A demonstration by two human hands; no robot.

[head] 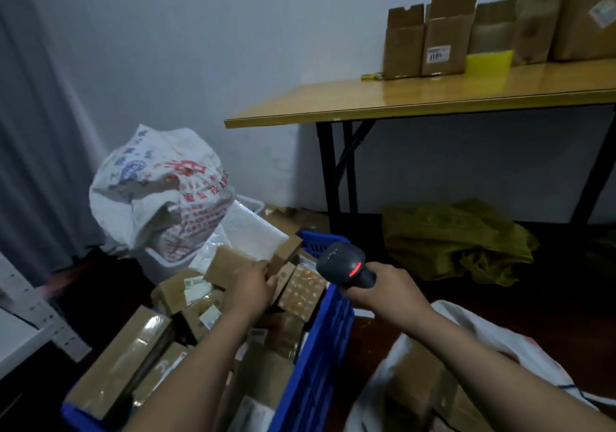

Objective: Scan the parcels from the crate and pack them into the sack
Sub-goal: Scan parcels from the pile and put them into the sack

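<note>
At about 9 o'clock hangs a grey curtain (30, 131), and toward 10 o'clock a stuffed white bag (150, 195) printed in red and blue stands against the wall. The blue crate (321, 348) fills the lower picture from 7 to 6 o'clock, heaped with brown cardboard parcels (126, 361), several taped and labelled. The left hand (250, 290) reaches into the crate's far end, its back toward the camera and its fingers curled down among the parcels; I cannot tell whether they have closed on one. Just at its 3 o'clock a dotted parcel (301, 293) leans against the crate's right wall. Beyond that wall, the right hand (380, 290) is wrapped round the handle of a dark scanner (345, 261), whose head points toward the crate and shows a red light. At 5 o'clock the sack (480, 331) lies open on the floor beside the crate, white, with brown parcels already inside it. At 3 o'clock a crumpled olive-yellow bag (456, 238) lies under the tabletop (383, 101), and at 1 o'clock that tabletop carries a row of cardboard boxes (433, 38) against the wall.
</note>
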